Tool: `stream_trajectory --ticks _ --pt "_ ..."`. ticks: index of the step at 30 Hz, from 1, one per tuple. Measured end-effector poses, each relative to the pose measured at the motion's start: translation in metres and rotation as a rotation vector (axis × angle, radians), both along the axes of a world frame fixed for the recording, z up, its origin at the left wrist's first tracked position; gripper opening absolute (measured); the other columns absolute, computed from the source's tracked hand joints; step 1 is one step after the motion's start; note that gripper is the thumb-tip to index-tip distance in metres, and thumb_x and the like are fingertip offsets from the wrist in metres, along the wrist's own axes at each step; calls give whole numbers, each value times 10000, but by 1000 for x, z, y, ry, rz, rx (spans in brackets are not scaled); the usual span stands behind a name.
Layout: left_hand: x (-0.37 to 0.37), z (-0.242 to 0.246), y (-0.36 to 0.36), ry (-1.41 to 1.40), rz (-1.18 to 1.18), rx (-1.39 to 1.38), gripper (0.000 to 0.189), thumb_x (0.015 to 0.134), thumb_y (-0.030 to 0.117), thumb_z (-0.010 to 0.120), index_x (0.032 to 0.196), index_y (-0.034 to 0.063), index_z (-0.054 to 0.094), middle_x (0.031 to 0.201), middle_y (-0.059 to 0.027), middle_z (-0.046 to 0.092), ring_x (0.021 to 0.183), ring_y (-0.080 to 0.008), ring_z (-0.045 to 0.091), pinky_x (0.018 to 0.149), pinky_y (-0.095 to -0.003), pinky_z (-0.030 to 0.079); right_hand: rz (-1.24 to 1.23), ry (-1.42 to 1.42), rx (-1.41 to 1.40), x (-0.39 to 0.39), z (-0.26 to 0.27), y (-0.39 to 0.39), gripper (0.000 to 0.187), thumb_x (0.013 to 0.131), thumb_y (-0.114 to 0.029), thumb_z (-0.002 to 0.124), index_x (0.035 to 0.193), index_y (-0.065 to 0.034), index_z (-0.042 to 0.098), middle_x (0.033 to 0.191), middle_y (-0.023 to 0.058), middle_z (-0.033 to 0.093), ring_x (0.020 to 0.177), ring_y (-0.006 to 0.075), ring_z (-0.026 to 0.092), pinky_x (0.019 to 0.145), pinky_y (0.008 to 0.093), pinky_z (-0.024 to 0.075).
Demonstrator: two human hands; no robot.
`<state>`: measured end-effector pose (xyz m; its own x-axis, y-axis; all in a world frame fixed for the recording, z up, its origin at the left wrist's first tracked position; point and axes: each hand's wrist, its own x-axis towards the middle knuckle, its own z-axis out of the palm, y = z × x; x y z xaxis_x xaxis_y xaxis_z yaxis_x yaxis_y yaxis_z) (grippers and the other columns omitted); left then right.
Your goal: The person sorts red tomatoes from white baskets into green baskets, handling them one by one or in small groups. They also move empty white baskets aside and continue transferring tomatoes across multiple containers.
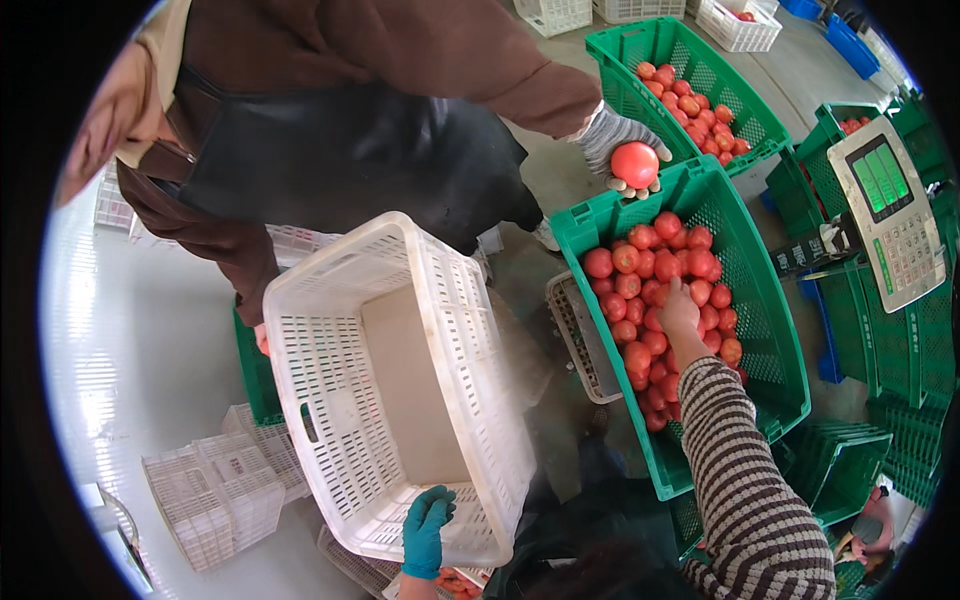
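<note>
My left hand (424, 531), in a teal glove, is over the near rim of a white plastic crate (397, 217). Its fingers are bent together on the inner side; a grip on the rim cannot be made out. A flat beige sheet covers the crate's bottom. To the right, my bare right hand (679, 307), below a striped sleeve, reaches down among red tomatoes (636, 356) in a green plastic crate (765, 322). The fingertips touch tomatoes near the middle of the heap; whether they grasp one is hidden.
Opposite stands a co-worker in a black apron (337, 157), whose gloved hand (600, 142) holds a tomato (634, 165). Another green crate (615, 75) with tomatoes lies beyond. A scale display (885, 214) and stacked green crates (892, 330) are at right, white crates (214, 491) at left.
</note>
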<state>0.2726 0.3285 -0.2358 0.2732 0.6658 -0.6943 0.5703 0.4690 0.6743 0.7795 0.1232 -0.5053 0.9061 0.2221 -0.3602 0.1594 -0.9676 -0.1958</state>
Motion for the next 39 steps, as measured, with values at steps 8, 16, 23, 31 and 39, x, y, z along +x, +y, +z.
stream_trajectory --ticks 8,16,23,31,39 --pt "-2 19 -20 -60 -36 14 306 985 147 620 1257 5 628 1123 -95 714 960 -158 655 854 -295 521 -259 252 590 -24 -11 -68 395 816 -211 724 1161 -58 608 974 170 693 787 303 686 692 404 572" --pt "9 20 -62 183 -569 817 162 884 172 695 1004 67 729 925 -117 727 833 -293 683 776 -388 536 -86 138 446 -34 -1 -19 714 777 -314 781 1405 -139 491 1240 197 630 1147 385 612 980 449 502" --pt "35 33 -61 277 -612 900 117 868 119 680 971 83 725 940 -108 724 848 -315 664 770 -412 525 -162 89 550 -29 -23 85 733 778 -372 768 1408 -151 467 1343 264 506 1175 436 572 978 484 499" --pt "47 40 -64 360 -623 828 183 897 128 651 1049 71 737 962 -154 722 862 -365 662 800 -437 537 53 21 326 -1 -53 116 696 739 -411 770 1299 -70 535 1289 287 561 1131 399 623 934 458 525" --pt "32 41 -62 280 -555 885 104 858 115 678 945 80 723 922 -111 723 815 -320 657 736 -414 518 52 206 382 -9 1 30 571 749 -313 753 1245 -79 591 1140 206 655 1113 389 631 878 465 540"
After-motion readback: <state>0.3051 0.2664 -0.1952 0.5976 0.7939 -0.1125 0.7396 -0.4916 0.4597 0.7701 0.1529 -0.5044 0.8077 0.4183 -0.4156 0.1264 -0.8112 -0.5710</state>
